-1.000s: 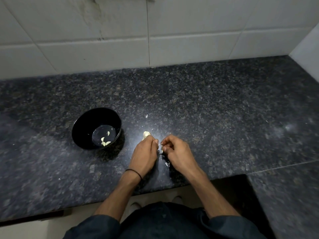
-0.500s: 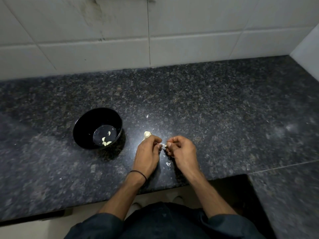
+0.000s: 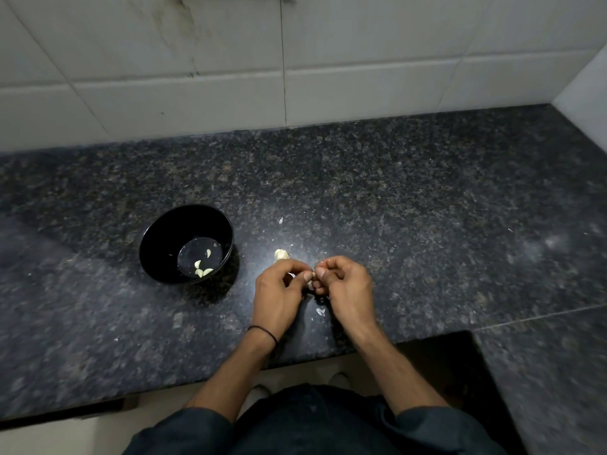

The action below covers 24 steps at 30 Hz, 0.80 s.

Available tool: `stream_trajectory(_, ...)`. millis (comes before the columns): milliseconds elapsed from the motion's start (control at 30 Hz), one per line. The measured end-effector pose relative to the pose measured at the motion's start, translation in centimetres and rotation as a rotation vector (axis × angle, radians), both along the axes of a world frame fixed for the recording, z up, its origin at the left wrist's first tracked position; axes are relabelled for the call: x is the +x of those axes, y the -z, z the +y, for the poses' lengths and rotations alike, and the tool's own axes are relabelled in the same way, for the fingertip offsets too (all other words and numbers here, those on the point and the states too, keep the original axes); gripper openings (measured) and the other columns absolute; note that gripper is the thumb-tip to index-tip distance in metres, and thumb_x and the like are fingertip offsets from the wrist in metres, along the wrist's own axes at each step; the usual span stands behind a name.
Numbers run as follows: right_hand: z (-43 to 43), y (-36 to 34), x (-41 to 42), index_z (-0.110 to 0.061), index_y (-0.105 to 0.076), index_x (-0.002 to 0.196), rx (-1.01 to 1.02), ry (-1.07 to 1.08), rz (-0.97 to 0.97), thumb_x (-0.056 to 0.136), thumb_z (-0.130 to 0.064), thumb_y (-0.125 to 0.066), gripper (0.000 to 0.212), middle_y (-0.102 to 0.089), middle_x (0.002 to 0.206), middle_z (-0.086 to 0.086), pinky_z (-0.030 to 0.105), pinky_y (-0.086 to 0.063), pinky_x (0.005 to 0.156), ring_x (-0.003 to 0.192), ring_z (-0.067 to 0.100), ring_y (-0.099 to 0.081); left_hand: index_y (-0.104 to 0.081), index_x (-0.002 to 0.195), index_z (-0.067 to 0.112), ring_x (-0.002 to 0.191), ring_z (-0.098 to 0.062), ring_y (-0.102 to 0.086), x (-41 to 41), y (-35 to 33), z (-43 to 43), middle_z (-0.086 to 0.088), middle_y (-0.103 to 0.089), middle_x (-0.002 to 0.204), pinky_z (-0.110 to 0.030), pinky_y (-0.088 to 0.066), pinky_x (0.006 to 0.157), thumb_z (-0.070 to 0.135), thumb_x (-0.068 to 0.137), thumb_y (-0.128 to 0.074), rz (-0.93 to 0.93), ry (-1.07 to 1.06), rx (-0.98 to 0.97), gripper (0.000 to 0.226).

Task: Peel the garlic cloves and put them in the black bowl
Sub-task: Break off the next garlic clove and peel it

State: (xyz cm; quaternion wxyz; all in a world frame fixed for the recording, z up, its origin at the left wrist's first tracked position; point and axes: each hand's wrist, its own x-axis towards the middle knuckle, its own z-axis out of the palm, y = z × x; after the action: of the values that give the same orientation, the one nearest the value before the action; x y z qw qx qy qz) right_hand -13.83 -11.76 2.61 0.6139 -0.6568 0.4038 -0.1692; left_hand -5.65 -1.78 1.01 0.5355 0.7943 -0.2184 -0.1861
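The black bowl (image 3: 164, 238) sits left of the frame's centre on the countertop (image 3: 427, 208), round, glossy and deep, with steep walls and a small flat floor. On that floor lie a few peeled cloves (image 3: 202, 269), pale and crescent-shaped: one near the floor's upper right edge, the others clustered at its lower edge.

Just right of the bowl, near the middle of the frame, the two hands meet above the countertop. The left hand (image 3: 279, 297) has its fingers curled inward and its thumb pointing right. The right hand (image 3: 348, 290) mirrors it, knuckles up, fingers bent toward the left one. Between their fingertips they pinch a small garlic clove (image 3: 310, 284), whitish and mostly hidden by the fingers. Both forearms rise from the bottom of the frame and converge on that spot. A thin dark band (image 3: 262, 331) circles the left wrist, and dark sleeves (image 3: 184, 431) cover the arms at the lower edge.

Just above the left hand's knuckles a lumpy, cream-coloured piece of garlic (image 3: 281, 254) rests on the countertop. A pale flake of skin (image 3: 321, 311) lies between the wrists, and another tiny scrap (image 3: 281, 220) lies further up.

The countertop is polished dark granite, speckled grey and brown, with a bright sheen around the hands. Behind it, across the top of the frame, runs a wall of large white tiles (image 3: 197, 77) with a dirty stain near the upper left.
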Motion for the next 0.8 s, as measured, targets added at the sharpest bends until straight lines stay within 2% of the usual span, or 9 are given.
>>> stream_trajectory(133, -0.13, -0.04, 0.10, -0.004, -0.069, 0.090, 0.139, 0.023, -0.037, 0.095, -0.005, -0.063, 0.008, -0.073, 0.074, 0.013, 0.030, -0.053, 0.060, 0.062, 0.016, -0.063, -0.077, 0.084, 0.017, 0.079, -0.018, -0.073, 0.15, 0.21, 0.22, 0.004, -0.076, 0.081, -0.032, -0.057, 0.076, 0.004, 0.088, -0.071, 0.173, -0.048, -0.067, 0.015)
stream_trajectory(300, -0.29, 0.21, 0.26, 0.000, -0.068, 0.091, 0.160, 0.029, -0.032, 0.095, -0.002, -0.063, 0.007, -0.070, 0.070, 0.010, 0.021, -0.050, 0.054, 0.060, 0.012, -0.061, -0.078, 0.087, 0.012, 0.082, -0.017, -0.073, 0.18, 0.32, 0.23, -0.001, -0.078, 0.084, -0.025, -0.054, 0.077, 0.000, 0.088, -0.070, 0.270, -0.053, -0.120, 0.015)
stream_trajectory(500, -0.28, 0.13, 0.16, -0.013, -0.071, 0.091, 0.073, -0.022, -0.004, 0.095, 0.000, -0.059, 0.018, -0.074, 0.078, 0.007, 0.023, -0.054, 0.060, 0.065, 0.009, -0.065, -0.078, 0.086, 0.013, 0.080, -0.015, -0.072, 0.27, 0.41, 0.14, -0.002, -0.078, 0.084, -0.027, -0.054, 0.077, -0.001, 0.088, -0.070, 0.307, -0.083, -0.147, 0.017)
stream_trajectory(667, -0.07, 0.02, 0.23, -0.016, -0.072, 0.088, -0.012, -0.064, 0.054, 0.094, -0.019, -0.068, 0.008, -0.075, 0.079, 0.001, 0.028, -0.057, 0.069, 0.074, 0.012, -0.070, -0.079, 0.087, 0.017, 0.083, -0.021, -0.073, 0.47, 0.62, 0.13, -0.001, -0.078, 0.084, -0.035, -0.057, 0.081, 0.005, 0.088, -0.071, 0.283, -0.108, -0.123, 0.014)
stream_trajectory(800, -0.11, -0.35, 0.13, -0.015, -0.071, 0.081, -0.042, -0.036, 0.074, 0.094, -0.017, -0.067, 0.014, -0.073, 0.072, 0.001, 0.020, -0.052, 0.060, 0.064, 0.006, -0.066, -0.078, 0.086, 0.017, 0.083, -0.018, -0.073, 0.37, 0.30, -0.10, 0.002, -0.077, 0.084, -0.035, -0.058, 0.082, 0.004, 0.088, -0.071, 0.235, -0.072, -0.091, 0.014)
